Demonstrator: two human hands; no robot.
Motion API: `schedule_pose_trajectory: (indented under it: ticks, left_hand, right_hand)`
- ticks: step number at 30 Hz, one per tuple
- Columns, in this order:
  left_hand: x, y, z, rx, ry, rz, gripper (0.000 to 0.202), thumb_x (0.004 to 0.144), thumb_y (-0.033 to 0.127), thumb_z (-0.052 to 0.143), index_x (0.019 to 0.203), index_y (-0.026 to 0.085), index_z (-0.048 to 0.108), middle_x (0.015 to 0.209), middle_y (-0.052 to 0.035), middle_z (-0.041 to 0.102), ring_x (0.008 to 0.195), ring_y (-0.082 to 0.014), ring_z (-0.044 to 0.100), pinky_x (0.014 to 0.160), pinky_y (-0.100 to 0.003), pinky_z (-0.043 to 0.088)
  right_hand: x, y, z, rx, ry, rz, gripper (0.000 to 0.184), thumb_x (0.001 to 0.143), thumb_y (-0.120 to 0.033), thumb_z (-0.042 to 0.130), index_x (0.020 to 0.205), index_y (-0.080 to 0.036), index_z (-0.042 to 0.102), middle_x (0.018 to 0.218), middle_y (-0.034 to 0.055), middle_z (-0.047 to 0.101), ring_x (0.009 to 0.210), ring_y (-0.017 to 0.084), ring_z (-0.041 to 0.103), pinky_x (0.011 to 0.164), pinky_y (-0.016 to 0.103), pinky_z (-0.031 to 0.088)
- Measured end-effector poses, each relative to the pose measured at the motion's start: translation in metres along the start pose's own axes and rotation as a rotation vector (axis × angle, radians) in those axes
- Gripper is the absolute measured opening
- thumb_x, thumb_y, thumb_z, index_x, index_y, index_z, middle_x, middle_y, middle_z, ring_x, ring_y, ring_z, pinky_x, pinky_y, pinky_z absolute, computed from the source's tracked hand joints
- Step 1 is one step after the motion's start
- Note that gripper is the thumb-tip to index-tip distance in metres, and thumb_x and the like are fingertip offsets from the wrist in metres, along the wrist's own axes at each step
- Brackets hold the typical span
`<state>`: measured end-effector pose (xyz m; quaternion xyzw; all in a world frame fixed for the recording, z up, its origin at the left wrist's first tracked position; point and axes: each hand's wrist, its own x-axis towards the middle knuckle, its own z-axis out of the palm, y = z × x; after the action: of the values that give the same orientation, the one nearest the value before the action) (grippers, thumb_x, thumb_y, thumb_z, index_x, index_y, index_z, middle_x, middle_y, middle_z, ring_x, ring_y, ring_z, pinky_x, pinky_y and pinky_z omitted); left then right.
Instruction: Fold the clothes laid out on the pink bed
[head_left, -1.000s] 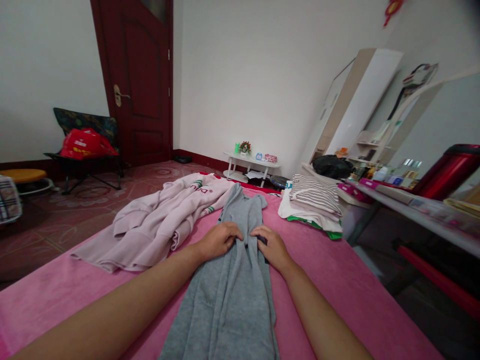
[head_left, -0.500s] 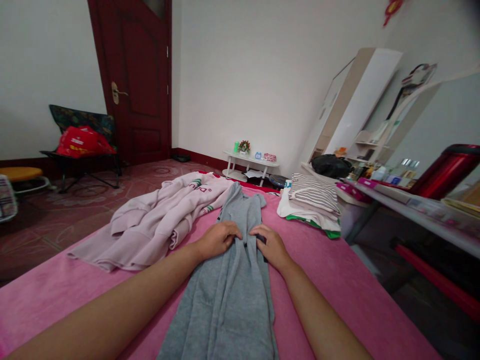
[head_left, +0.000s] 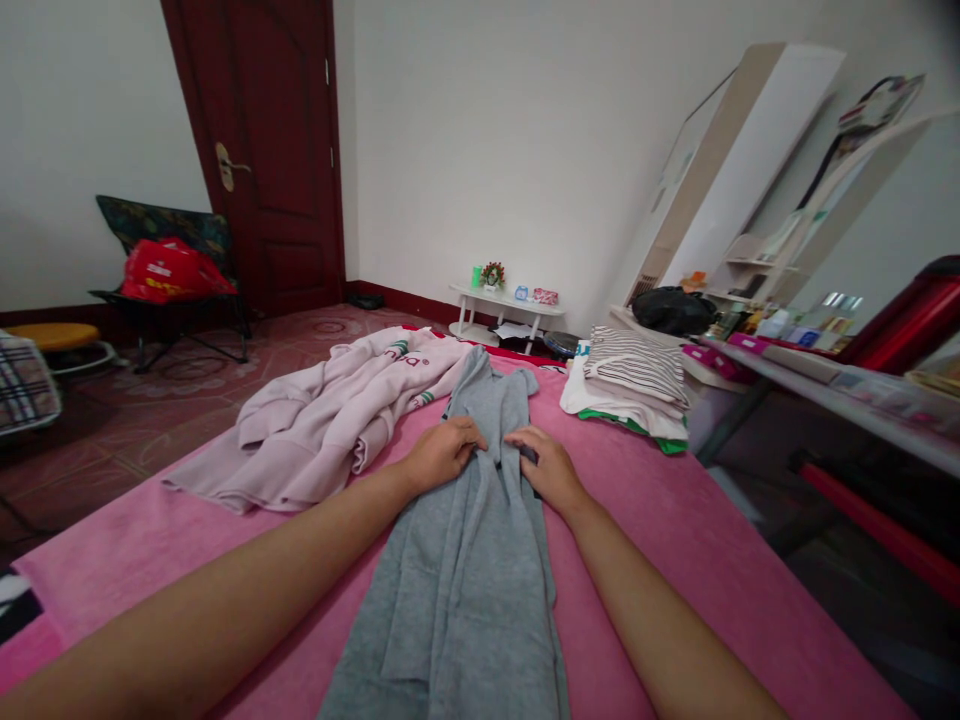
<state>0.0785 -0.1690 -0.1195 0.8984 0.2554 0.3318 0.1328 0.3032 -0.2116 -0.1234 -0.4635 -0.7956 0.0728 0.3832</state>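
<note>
A long grey garment [head_left: 480, 580], folded into a narrow strip, lies lengthwise in front of me on the pink bed cover [head_left: 637, 560]. Whether it is a top or trousers I cannot tell. My left hand [head_left: 448, 448] pinches its left edge with curled fingers. On the opposite edge, my right hand [head_left: 551, 468] grips the cloth, and a small dark patch shows by its thumb. Left of the grey cloth a pale pink sweatshirt [head_left: 322, 420] with lettering is spread out, rumpled. To the right sits a stack of folded clothes [head_left: 634, 375], a striped one on top.
At right, a desk [head_left: 847, 410] crowded with bottles and boxes stands beside the bed. A low white table [head_left: 506, 298] is by the far wall. To the left are a folding chair with a red bag [head_left: 176, 270], a yellow stool [head_left: 52, 335] and a door [head_left: 270, 150].
The view has shifted slightly. Both hands keep hold of the grey garment at nearly the same spots, and the right fingers have shifted a little. The sweatshirt and the stack lie as before.
</note>
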Motion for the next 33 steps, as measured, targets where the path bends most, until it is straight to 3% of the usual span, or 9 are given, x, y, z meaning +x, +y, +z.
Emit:
schedule_pose_trajectory:
  ticks: [4, 9, 13, 18, 22, 24, 28, 31, 33]
  left_hand:
    - [-0.005, 0.004, -0.007, -0.03, -0.027, 0.077, 0.028, 0.079, 0.006, 0.055, 0.1, 0.02, 0.068, 0.103, -0.0061, 0.062, 0.1, -0.0197, 0.056, 0.091, -0.032, 0.043]
    - [-0.016, 0.021, -0.022, -0.048, -0.109, 0.233, 0.031, 0.081, 0.024, 0.065, 0.111, 0.02, 0.063, 0.113, -0.0091, 0.059, 0.107, -0.0228, 0.052, 0.096, -0.035, 0.04]
    - [-0.019, 0.035, -0.029, -0.034, -0.149, 0.288, 0.028, 0.077, 0.009, 0.06, 0.103, 0.019, 0.065, 0.109, -0.0073, 0.061, 0.105, -0.0214, 0.054, 0.094, -0.032, 0.04]
    - [-0.022, 0.039, -0.043, -0.023, -0.186, 0.258, 0.031, 0.074, -0.001, 0.049, 0.094, 0.017, 0.063, 0.092, -0.0042, 0.065, 0.091, -0.018, 0.059, 0.085, -0.028, 0.042]
    - [-0.032, 0.04, -0.054, -0.05, -0.246, 0.27, 0.015, 0.084, 0.011, 0.052, 0.094, 0.017, 0.062, 0.09, -0.005, 0.065, 0.088, -0.0175, 0.06, 0.081, -0.026, 0.043]
    - [-0.04, 0.045, -0.056, -0.046, -0.292, 0.312, 0.014, 0.087, 0.025, 0.057, 0.097, 0.017, 0.062, 0.093, -0.0065, 0.064, 0.09, -0.0191, 0.059, 0.083, -0.027, 0.043]
    - [-0.052, 0.066, -0.06, -0.081, -0.289, 0.359, 0.035, 0.086, 0.039, 0.06, 0.117, 0.022, 0.059, 0.116, -0.01, 0.058, 0.107, -0.0231, 0.055, 0.096, -0.033, 0.04]
    - [-0.054, 0.081, -0.063, -0.225, -0.322, 0.36, 0.023, 0.091, 0.033, 0.054, 0.109, 0.022, 0.064, 0.112, -0.0082, 0.062, 0.105, -0.021, 0.057, 0.095, -0.032, 0.041]
    - [-0.054, 0.087, -0.065, -0.365, -0.332, 0.3, 0.018, 0.092, 0.028, 0.052, 0.099, 0.019, 0.066, 0.098, -0.0075, 0.066, 0.096, -0.0185, 0.061, 0.09, -0.029, 0.044]
  right_hand:
    - [-0.008, -0.014, -0.006, -0.039, -0.039, -0.066, 0.045, 0.074, -0.003, 0.051, 0.107, -0.027, 0.067, 0.107, 0.004, 0.062, 0.103, 0.019, 0.057, 0.09, 0.034, 0.046]
    - [-0.022, -0.036, -0.014, -0.148, -0.07, -0.168, 0.052, 0.069, -0.002, 0.053, 0.113, -0.027, 0.065, 0.121, 0.0063, 0.056, 0.113, 0.022, 0.052, 0.097, 0.039, 0.042]
    - [-0.032, -0.047, -0.017, -0.184, -0.078, -0.233, 0.036, 0.075, -0.004, 0.053, 0.102, -0.024, 0.065, 0.116, 0.0071, 0.061, 0.108, 0.022, 0.055, 0.094, 0.041, 0.044]
    - [-0.048, -0.045, -0.03, -0.048, 0.007, -0.136, 0.021, 0.079, -0.007, 0.052, 0.09, -0.023, 0.061, 0.103, 0.006, 0.067, 0.098, 0.02, 0.061, 0.088, 0.038, 0.048]
    - [-0.065, -0.047, -0.043, -0.057, -0.125, -0.089, 0.022, 0.08, -0.006, 0.049, 0.085, -0.023, 0.062, 0.099, 0.005, 0.068, 0.093, 0.019, 0.063, 0.083, 0.035, 0.05]
    - [-0.072, -0.055, -0.046, -0.137, -0.157, -0.126, 0.025, 0.08, -0.007, 0.05, 0.093, -0.024, 0.064, 0.11, 0.0061, 0.066, 0.1, 0.02, 0.061, 0.087, 0.037, 0.05]
    - [-0.081, -0.081, -0.047, -0.263, -0.157, -0.241, 0.042, 0.08, -0.013, 0.055, 0.12, -0.029, 0.059, 0.133, 0.0074, 0.054, 0.117, 0.023, 0.053, 0.096, 0.042, 0.046]
    - [-0.084, -0.099, -0.045, -0.229, -0.236, -0.327, 0.038, 0.082, -0.014, 0.052, 0.114, -0.032, 0.063, 0.126, 0.0053, 0.059, 0.109, 0.022, 0.058, 0.091, 0.04, 0.048]
    - [-0.084, -0.111, -0.043, -0.131, -0.24, -0.28, 0.03, 0.084, -0.014, 0.05, 0.104, -0.03, 0.066, 0.112, 0.0052, 0.066, 0.099, 0.021, 0.062, 0.086, 0.038, 0.05]
